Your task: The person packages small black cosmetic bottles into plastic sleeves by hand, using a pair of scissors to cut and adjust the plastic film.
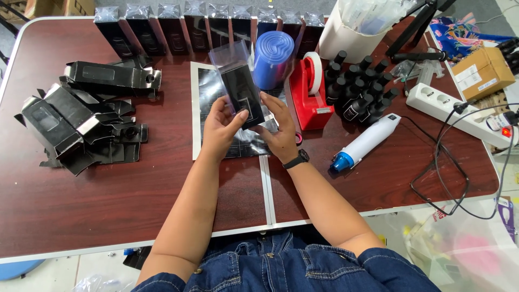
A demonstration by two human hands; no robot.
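Both hands raised over the dark wood-grain table (108, 205), working one small black box in a clear plastic sleeve (240, 89). Left hand (220, 128) curled round its lower left edge, thumb on the front face; right hand (281, 130) closed on the lower right side, black watch (297, 159) at wrist. Box held tilted, above a black cutting mat (208, 103). Flat black cartons (81, 119) piled left; red tape dispenser (308, 92), small black bottles (359, 89), white-and-blue heat gun (365, 143) right
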